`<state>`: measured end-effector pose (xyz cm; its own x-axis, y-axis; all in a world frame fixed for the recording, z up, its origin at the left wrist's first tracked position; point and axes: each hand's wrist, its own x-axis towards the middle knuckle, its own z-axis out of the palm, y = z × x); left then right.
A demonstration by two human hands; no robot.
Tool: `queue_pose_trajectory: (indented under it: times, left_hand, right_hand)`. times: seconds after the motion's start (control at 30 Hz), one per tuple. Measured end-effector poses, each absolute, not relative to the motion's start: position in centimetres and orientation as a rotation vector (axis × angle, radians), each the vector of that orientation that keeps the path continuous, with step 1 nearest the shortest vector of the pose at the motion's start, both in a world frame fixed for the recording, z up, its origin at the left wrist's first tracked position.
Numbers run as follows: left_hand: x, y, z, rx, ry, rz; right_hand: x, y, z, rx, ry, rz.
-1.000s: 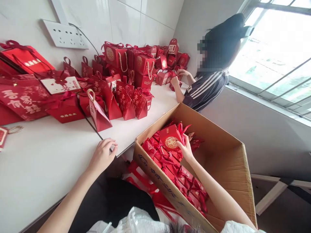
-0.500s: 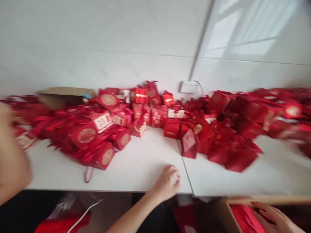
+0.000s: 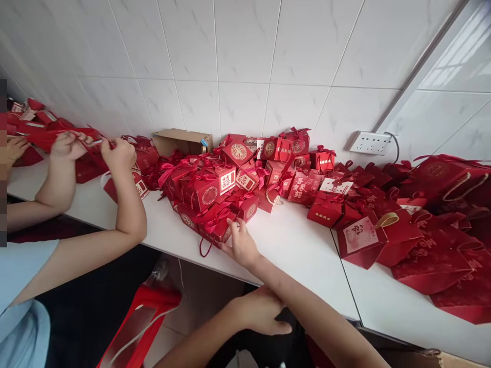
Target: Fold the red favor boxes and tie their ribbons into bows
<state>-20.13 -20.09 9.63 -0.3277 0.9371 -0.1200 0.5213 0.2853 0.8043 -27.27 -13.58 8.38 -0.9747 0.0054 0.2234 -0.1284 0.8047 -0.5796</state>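
Note:
My right hand (image 3: 241,244) reaches across to a pile of red gift boxes, its fingers and thumb around the end of the red gift box (image 3: 215,230) at the pile's front. That box has a dark red cord handle (image 3: 206,249) hanging over the table edge. Below the table edge, my left hand (image 3: 264,310) rests near my lap with its thumb stretched out; my right forearm covers its fingertips. Nothing shows in it. Close by in the pile are boxes with round gold emblems and a box with a white label (image 3: 227,180).
At the left, a co-worker's hands (image 3: 94,148) handle red ribbon. More red bags (image 3: 433,260) crowd the right side of the white table (image 3: 291,255). An open cardboard box (image 3: 180,140) and a power strip (image 3: 368,143) are by the wall. A red stool (image 3: 138,312) stands below.
My view has turned left. My right hand has come out of the cardboard box at lower right and across to the pile. My left hand has dropped from the table edge toward my lap.

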Motion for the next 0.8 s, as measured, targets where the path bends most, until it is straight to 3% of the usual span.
queue_pose_trajectory:
  times: [0.13, 0.2, 0.3, 0.37, 0.5, 0.63, 0.8]
  left_hand:
    - [-20.9, -24.3, 12.7, 1.415, 1.748, 0.723]
    - [-21.7, -26.0, 13.4, 1.372, 1.98, 1.014]
    - [-24.2, -27.5, 12.3, 0.966, 2.766, 1.705]
    - [-26.7, -27.8, 10.8, 0.674, 3.028, 1.794]
    - [-30.8, -26.7, 8.7, 0.581, 2.664, 1.649]
    - [-29.7, -23.6, 8.5, 0.606, 2.344, 1.7]
    - [-22.5, -18.3, 7.4, 0.784, 1.982, 2.099]
  right_hand:
    - [-24.9, -10.4, 6.4, 0.118, -2.672, 1.047]
    - [-24.1, -9.4, 6.0, 0.175, -2.624, 1.097]
    - [-24.0, -9.2, 5.6, 0.241, -2.539, 1.237]
    - [-24.2, -9.7, 5.2, 0.164, -2.503, 1.348]
    - [-23.5, -10.8, 4.4, -0.205, -2.427, 1.534]
    - [-20.5, -10.5, 4.5, -0.229, -2.258, 1.598]
    - [-14.6, -7.1, 7.4, -0.198, -2.022, 1.212]
